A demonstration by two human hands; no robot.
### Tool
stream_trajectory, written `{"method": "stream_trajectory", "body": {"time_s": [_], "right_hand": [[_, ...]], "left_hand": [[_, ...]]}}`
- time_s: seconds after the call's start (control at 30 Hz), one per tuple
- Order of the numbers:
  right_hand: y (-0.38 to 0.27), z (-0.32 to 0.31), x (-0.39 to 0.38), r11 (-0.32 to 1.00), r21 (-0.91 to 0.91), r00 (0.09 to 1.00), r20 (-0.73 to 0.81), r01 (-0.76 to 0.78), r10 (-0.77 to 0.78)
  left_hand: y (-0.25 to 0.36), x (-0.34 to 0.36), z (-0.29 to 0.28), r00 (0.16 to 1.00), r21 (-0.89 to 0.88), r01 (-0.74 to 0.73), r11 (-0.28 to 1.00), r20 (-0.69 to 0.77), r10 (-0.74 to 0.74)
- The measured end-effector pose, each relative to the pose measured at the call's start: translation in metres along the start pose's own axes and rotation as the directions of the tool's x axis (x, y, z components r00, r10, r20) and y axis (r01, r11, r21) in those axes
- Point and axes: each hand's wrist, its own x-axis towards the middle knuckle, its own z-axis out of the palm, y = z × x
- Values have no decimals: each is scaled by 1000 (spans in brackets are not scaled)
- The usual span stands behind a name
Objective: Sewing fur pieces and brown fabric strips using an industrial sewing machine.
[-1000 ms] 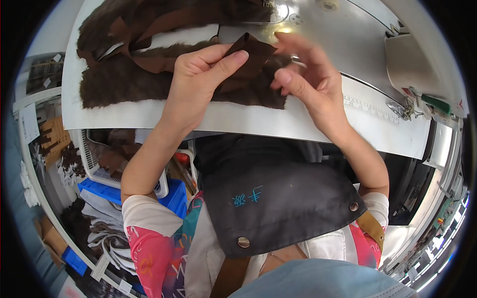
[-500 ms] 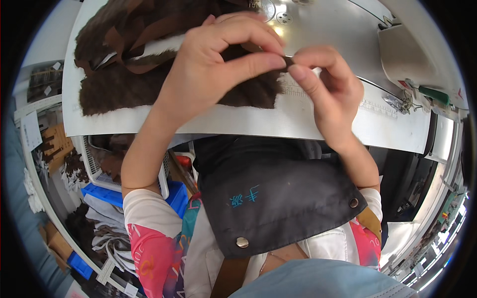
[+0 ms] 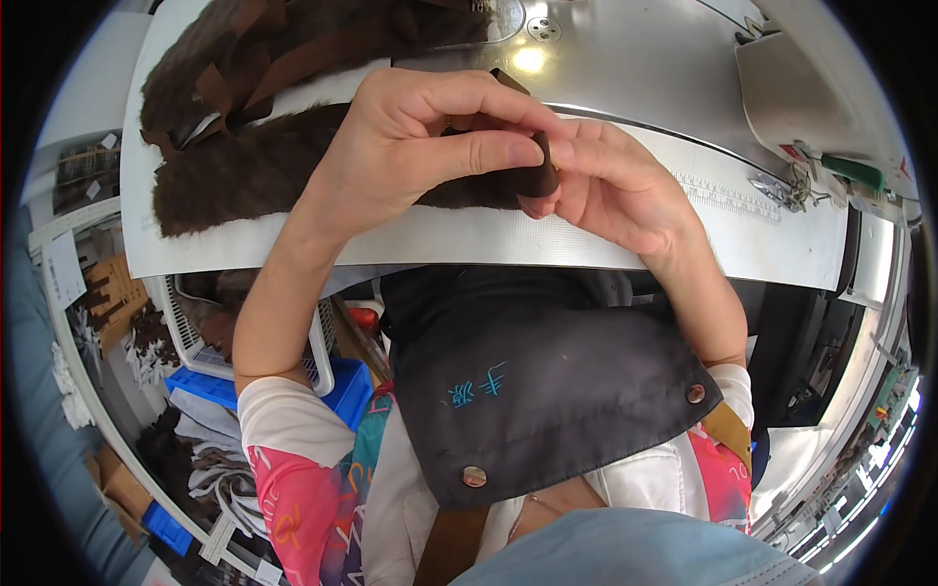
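Observation:
Over the white table edge, my left hand [image 3: 410,146] pinches a dark brown strip [image 3: 537,178] between thumb and forefinger. The strip looks like ribbon or thin leather and is folded over. My right hand [image 3: 616,176] meets it there, its thumb and fingers closed on the strip's right side; some fingertips are hidden behind it. Below and left of my hands lies a dark brown fur piece [image 3: 234,181], partly covered by my left hand. A second fur piece [image 3: 195,63] lies farther back, with brown strips [image 3: 303,54] looped over it.
The white table [image 3: 586,244] carries a printed ruler scale. Behind it is a shiny metal machine bed [image 3: 625,68]. At right are a green-handled tool [image 3: 852,171] and small metal clips [image 3: 777,190]. A white basket [image 3: 210,352] and blue crate [image 3: 347,391] stand below left.
Both hands have come closer together. My right hand has shifted left and turned, its fingers now behind the strip. More of the strip shows, hanging folded between my fingers.

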Motion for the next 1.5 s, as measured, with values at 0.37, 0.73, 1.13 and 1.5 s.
{"method": "stream_trajectory", "body": {"time_s": [0.37, 0.73, 1.13, 1.5], "right_hand": [[16, 8, -5, -374, -886, 520, 464, 275, -717], [27, -13, -10, -665, -714, 651, 615, 220, -445], [-4, -26, 49, -813, -560, 611, 702, 158, -365], [0, -30, 49, -801, -581, 605, 692, 144, -394]], "left_hand": [[2, -7, 14, 987, 202, 7, 979, -160, 26], [-16, 8, -52, 893, 991, -131, -19, 127, 431], [-32, 49, -123, 957, 898, -154, 413, 32, 288], [-5, 51, -54, 970, 628, 113, 770, 98, -222]]}}
